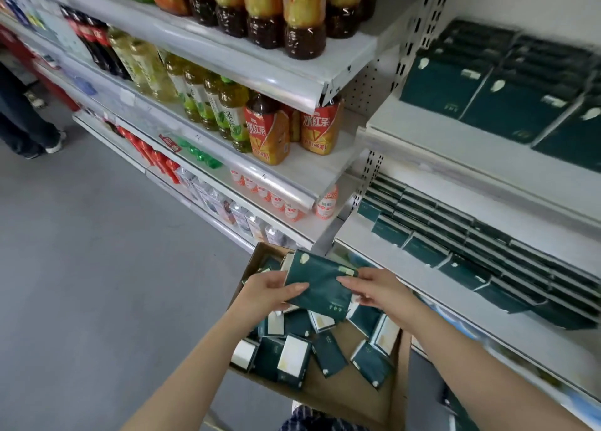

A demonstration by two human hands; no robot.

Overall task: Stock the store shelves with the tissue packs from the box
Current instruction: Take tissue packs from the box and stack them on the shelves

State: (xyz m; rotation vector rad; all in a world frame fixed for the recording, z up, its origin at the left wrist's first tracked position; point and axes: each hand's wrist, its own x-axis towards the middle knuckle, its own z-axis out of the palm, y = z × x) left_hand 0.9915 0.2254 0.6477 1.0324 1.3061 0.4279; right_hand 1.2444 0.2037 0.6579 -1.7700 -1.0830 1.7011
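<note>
A dark green tissue pack (320, 286) is held above the open cardboard box (357, 395). My left hand (268, 292) grips its left edge and my right hand (374, 287) pinches its right edge. Several more green and white tissue packs (292, 349) lie loose in the box below. On the right, the middle shelf (432, 287) carries rows of the same green packs (455, 245), and the upper shelf (455, 144) holds stacked packs (507, 82).
Drink bottles (266, 128) fill the shelves on the left, with small yoghurt bottles (327, 208) one level lower. Grey floor (97, 268) spreads to the left. Another person's legs and shoes (32, 125) stand at the far left.
</note>
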